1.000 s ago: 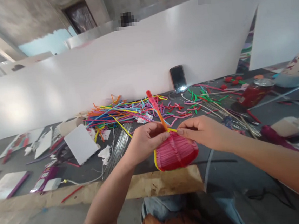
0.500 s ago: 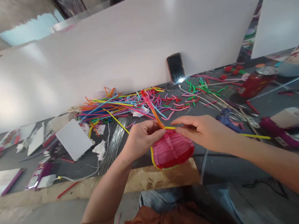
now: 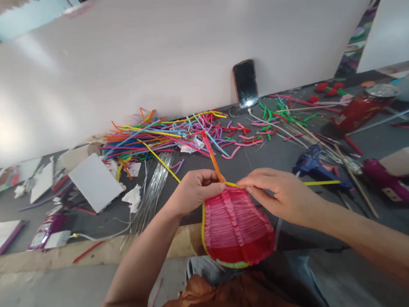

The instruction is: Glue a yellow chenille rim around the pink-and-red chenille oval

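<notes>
Yellow pipe cleaner (image 3: 234, 185) pinched atop a pink-and-red pipe-cleaner piece (image 3: 242, 220).
Left hand (image 3: 198, 191): thumb and fingers closed on the piece's top beside its orange stem (image 3: 216, 165); right hand (image 3: 280, 193): fingertips closed on the yellow strand. The piece is at the desk's (image 3: 268, 156) near edge.
</notes>
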Motion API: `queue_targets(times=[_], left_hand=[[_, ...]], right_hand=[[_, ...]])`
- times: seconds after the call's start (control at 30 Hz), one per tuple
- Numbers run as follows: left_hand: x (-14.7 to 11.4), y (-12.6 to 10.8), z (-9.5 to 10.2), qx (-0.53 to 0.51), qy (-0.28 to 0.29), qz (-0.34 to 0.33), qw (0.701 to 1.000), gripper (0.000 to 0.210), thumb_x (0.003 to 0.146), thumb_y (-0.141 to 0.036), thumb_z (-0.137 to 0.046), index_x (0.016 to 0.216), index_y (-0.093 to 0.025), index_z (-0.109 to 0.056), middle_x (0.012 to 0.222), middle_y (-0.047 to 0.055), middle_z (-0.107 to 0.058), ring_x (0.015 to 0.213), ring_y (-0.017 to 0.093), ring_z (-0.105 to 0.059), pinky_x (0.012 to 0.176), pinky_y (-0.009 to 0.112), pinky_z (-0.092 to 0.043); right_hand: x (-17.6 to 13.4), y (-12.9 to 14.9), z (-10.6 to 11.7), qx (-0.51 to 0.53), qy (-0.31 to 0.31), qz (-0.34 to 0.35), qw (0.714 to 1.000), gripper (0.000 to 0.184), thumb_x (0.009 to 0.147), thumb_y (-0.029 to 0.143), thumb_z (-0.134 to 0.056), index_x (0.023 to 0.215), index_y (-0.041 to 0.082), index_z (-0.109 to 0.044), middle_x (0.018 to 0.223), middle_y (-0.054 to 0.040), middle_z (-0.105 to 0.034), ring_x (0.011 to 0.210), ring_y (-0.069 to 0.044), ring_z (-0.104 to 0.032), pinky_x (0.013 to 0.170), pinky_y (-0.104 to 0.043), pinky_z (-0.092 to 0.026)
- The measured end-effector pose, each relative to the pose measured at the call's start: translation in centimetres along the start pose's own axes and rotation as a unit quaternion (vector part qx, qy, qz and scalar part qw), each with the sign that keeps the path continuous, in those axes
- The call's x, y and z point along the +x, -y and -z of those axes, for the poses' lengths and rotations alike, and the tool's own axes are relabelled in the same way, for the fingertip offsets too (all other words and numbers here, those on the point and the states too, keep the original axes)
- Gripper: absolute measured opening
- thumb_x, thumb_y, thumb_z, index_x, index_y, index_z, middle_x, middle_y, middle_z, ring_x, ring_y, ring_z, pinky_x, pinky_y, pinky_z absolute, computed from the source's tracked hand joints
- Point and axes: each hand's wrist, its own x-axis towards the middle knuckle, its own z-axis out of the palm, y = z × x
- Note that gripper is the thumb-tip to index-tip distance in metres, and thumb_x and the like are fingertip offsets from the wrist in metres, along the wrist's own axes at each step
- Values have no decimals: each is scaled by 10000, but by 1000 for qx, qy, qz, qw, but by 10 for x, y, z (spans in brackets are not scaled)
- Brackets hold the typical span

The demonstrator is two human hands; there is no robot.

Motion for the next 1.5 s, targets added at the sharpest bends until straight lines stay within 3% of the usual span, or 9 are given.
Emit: queue_targets(times=[0.3, 0.53, 0.67, 0.83, 0.93, 1.07, 1.5], left_hand=[[4, 19, 2, -71, 0, 17, 997, 236, 677, -328, -740, 760, -121, -663, 672, -11, -632, 570, 74, -535, 577, 195, -407], [9, 25, 3, -112, 10, 21, 993, 277, 652, -344, -782, 782, -120, -682, 712, 8, -662, 616, 89, -572, 627, 207, -434], [10, 28, 8, -124, 26, 3, 992, 357, 699, -434, -756, 855, -118, -702, 782, 36, -692, 691, 108, -603, 706, 224, -444], [9, 32, 14, -142, 42, -13, 989, 490, 735, -559, -686, 921, -106, -708, 855, 74, -701, 788, 140, -622, 773, 246, -443], [9, 35, 17, -163, 46, -5, 986, 472, 672, -472, -774, 975, -121, -688, 947, 79, -695, 845, 150, -628, 807, 260, -450], [10, 39, 14, -155, 36, 2, 987, 364, 629, -314, -821, 901, -129, -666, 861, 40, -688, 757, 123, -622, 757, 251, -463], [10, 39, 9, -112, -10, 6, 994, 242, 683, -324, -758, 793, -124, -676, 715, 4, -661, 613, 87, -575, 615, 206, -439]], right_hand=[[-10, 0, -14, 19, 31, -54, 998, 250, 917, 224, -477, 1084, 227, -662, 953, -39, -745, 842, -166, -668, 792, -319, -524], [-12, 2, -25, 17, -8, -149, 989, 219, 861, 205, -544, 1002, 236, -708, 945, -12, -764, 822, -165, -714, 756, -283, -550], [-13, -3, -31, 28, -25, -170, 985, 214, 868, 236, -547, 996, 244, -718, 936, -12, -765, 822, -166, -713, 747, -283, -554], [-14, -3, -33, 36, -46, -172, 983, 204, 880, 259, -543, 991, 241, -713, 924, -28, -759, 809, -173, -707, 736, -296, -561], [-15, -1, -32, 31, -47, -162, 985, 206, 885, 253, -540, 1005, 234, -705, 910, -32, -755, 794, -170, -703, 728, -298, -562], [-14, 1, -32, 4, -57, -126, 990, 199, 881, 217, -537, 998, 231, -698, 898, -33, -754, 790, -167, -703, 737, -298, -559], [-12, 0, -37, 1, -62, -101, 993, 206, 879, 186, -530, 994, 232, -694, 892, -26, -758, 777, -156, -706, 718, -278, -559]])
